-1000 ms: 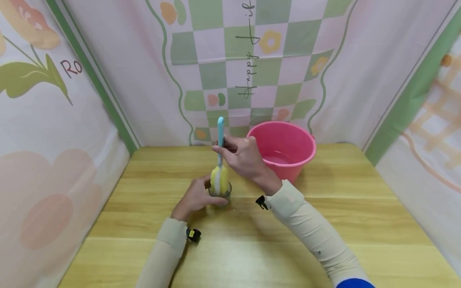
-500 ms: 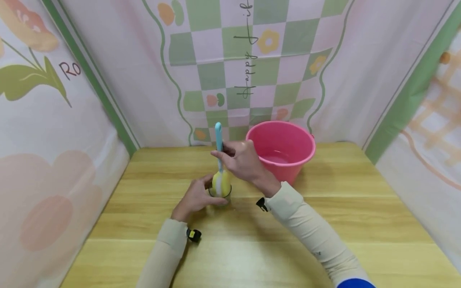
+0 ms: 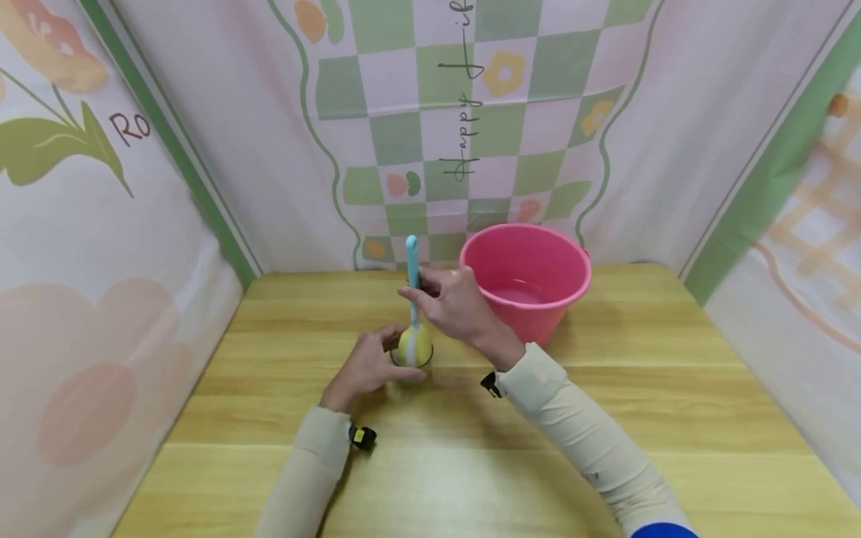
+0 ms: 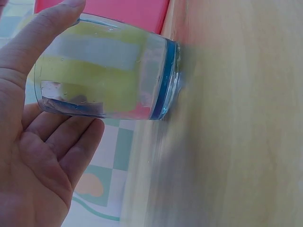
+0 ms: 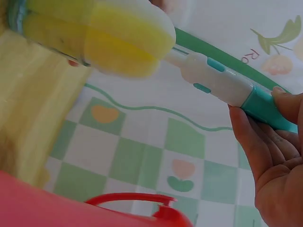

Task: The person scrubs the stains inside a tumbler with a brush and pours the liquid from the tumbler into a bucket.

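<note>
A sponge cup brush has a blue and white handle [image 3: 412, 258] and a yellow and white sponge head [image 5: 128, 40]. My right hand [image 3: 460, 306] pinches the handle between thumb and fingers, keeping the brush nearly upright. The sponge head is partly inside a clear drinking glass [image 4: 154, 85], which stands upright on the table. Through the glass wall in the left wrist view, the sponge fills most of the upper inside, with a gap above the base. My left hand [image 3: 366, 366] holds the glass from the left side, thumb in front and fingers behind; droplets cling to the wall.
A pink bucket [image 3: 531, 325] stands at the back right of the wooden table [image 3: 572, 463], just behind my right wrist. Its red handle [image 5: 132, 196] shows in the right wrist view. Printed fabric [image 3: 282, 149] hangs behind the table and at both sides.
My right hand has moved down with the brush, and the sponge head sits deeper in the glass. My left hand and the glass have stayed in place.
</note>
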Demonstrator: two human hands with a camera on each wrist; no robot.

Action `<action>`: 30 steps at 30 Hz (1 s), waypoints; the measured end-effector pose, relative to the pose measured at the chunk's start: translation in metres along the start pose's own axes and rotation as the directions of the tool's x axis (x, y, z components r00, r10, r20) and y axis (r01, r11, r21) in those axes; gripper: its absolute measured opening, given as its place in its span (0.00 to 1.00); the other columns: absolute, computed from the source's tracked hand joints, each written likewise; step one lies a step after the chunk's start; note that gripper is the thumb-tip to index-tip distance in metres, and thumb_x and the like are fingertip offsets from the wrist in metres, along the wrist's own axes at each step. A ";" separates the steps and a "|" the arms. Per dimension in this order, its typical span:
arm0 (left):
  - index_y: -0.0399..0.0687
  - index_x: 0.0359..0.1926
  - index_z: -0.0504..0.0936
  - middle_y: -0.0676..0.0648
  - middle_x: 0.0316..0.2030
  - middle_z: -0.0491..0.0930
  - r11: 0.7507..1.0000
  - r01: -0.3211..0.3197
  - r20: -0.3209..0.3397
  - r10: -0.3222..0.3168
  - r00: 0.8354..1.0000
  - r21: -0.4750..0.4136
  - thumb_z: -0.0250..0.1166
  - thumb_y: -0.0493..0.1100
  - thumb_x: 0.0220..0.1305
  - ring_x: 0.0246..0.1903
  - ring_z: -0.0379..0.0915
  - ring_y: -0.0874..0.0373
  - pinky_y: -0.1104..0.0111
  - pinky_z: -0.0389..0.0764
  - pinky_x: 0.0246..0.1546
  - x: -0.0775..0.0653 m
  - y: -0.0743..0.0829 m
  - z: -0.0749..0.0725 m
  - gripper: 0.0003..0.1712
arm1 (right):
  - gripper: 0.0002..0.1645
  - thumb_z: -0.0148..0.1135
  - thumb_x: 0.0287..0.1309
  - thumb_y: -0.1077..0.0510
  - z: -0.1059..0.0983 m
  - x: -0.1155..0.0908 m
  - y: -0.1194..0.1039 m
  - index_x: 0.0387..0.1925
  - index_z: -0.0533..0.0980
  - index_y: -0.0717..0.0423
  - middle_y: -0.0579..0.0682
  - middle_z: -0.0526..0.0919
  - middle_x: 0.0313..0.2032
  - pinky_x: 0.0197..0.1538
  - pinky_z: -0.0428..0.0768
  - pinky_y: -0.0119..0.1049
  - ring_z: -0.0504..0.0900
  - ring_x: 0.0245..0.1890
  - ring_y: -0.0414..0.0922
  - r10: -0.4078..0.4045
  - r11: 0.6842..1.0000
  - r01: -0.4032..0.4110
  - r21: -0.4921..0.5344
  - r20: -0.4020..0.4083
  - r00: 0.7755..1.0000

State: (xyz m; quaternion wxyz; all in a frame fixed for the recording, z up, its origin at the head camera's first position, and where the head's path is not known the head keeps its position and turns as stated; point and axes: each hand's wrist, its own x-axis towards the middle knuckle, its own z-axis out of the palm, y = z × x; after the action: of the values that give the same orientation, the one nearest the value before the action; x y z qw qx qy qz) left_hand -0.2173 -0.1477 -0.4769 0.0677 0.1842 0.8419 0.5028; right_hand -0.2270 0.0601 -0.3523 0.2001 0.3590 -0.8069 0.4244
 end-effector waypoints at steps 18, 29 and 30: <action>0.54 0.66 0.79 0.55 0.56 0.87 1.000 -0.015 0.007 0.015 1.000 -0.008 0.88 0.55 0.46 0.59 0.84 0.55 0.51 0.81 0.64 0.000 0.002 0.000 0.46 | 0.09 0.75 0.63 0.60 -0.015 0.009 -0.014 0.29 0.84 0.60 0.49 0.85 0.21 0.21 0.70 0.28 0.83 0.20 0.38 -0.026 0.999 0.026 0.023 -0.036 0.999; 0.55 0.66 0.79 0.55 0.53 0.87 1.000 -0.007 0.010 0.007 1.000 -0.005 0.88 0.57 0.45 0.54 0.85 0.56 0.54 0.84 0.59 0.000 0.001 0.000 0.47 | 0.09 0.74 0.65 0.59 -0.005 0.000 -0.009 0.30 0.85 0.58 0.47 0.84 0.19 0.20 0.69 0.27 0.79 0.18 0.36 0.001 0.999 -0.001 0.051 0.009 1.000; 0.56 0.66 0.80 0.56 0.52 0.88 1.000 -0.007 0.012 0.007 1.000 -0.005 0.88 0.57 0.45 0.53 0.85 0.57 0.54 0.84 0.58 0.000 0.001 0.000 0.46 | 0.09 0.74 0.65 0.59 -0.008 0.002 -0.012 0.29 0.85 0.58 0.46 0.83 0.19 0.20 0.69 0.27 0.79 0.18 0.35 -0.014 0.999 0.014 0.046 -0.002 1.000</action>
State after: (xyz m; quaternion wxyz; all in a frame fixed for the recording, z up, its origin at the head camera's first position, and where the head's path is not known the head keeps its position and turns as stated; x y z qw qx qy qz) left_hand -0.2174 -0.1472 -0.4760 0.0715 0.1899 0.8395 0.5041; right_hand -0.2192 0.0614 -0.3407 0.1952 0.3688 -0.7942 0.4419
